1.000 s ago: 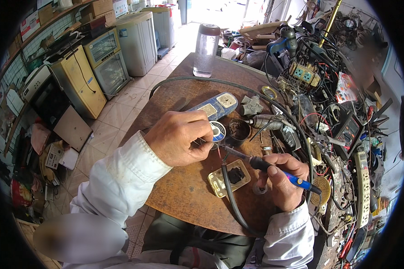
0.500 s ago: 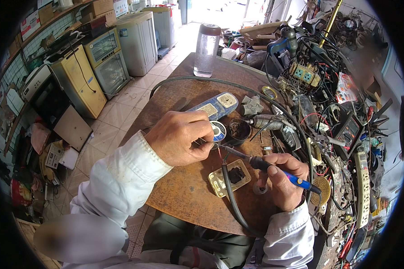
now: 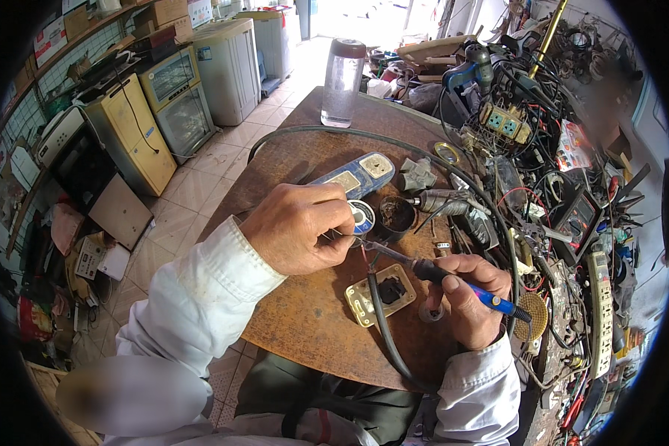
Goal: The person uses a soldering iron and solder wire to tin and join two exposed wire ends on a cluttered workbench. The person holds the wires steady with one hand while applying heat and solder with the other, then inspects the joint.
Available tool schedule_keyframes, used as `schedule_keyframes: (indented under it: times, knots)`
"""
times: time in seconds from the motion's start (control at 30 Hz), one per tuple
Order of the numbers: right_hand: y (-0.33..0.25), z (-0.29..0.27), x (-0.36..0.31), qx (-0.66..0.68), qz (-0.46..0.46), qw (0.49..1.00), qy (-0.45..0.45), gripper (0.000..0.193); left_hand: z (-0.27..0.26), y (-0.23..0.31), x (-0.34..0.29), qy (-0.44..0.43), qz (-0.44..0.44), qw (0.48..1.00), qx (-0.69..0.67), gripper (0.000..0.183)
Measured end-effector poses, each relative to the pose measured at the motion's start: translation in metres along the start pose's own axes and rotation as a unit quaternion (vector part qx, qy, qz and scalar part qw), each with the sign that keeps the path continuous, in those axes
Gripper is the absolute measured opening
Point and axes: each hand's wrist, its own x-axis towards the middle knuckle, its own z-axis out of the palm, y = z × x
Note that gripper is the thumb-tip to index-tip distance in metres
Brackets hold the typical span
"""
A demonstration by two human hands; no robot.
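Note:
My right hand (image 3: 474,305) grips the blue handle of a soldering iron (image 3: 492,300), whose metal shaft points left to the stripped end of a thick black cable (image 3: 380,312). Thin red and dark wires come out of that end, close to the iron's tip. Beside them, the fingertips of my left hand (image 3: 301,229) are pinched together; what they hold is thin and mostly hidden by the fingers. A spool with a blue label (image 3: 363,217) stands just behind these fingertips. Under the cable lies a yellowed plastic housing (image 3: 360,306) with a dark opening.
Behind my hands are a blue casing (image 3: 375,168), a small dark round tin (image 3: 398,230) and a tall clear bottle (image 3: 342,85). The black cable loops around the brown tabletop (image 3: 297,327). Tangled wires, a multimeter (image 3: 578,215) and a long power strip (image 3: 600,312) crowd the right side.

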Motion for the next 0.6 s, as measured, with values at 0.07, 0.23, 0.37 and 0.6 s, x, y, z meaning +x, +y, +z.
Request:
schedule_keyframes:
  times: [0.07, 0.23, 0.37, 0.6]
  knots:
    - [-0.0005, -0.0001, -0.0003, 0.003, 0.005, 1.000, 0.000, 0.032, 0.0001, -0.0001, 0.0001, -0.002, -0.001, 1.000, -0.001, 0.020]
    - [-0.0027, 0.0018, 0.0002, 0.015, 0.000, 1.000, -0.008, 0.028, 0.0002, -0.0003, -0.0002, 0.001, 0.003, 1.000, -0.008, 0.020]
    - [-0.0024, 0.0023, 0.0003, 0.023, -0.005, 1.000, -0.010, 0.026, -0.0002, 0.0007, -0.0003, -0.002, -0.002, 1.000, -0.008, 0.020]
    - [-0.0014, 0.0010, -0.0002, 0.020, -0.001, 1.000, -0.007, 0.026, 0.0006, -0.0015, -0.0002, 0.007, 0.014, 1.000, -0.007, 0.020]
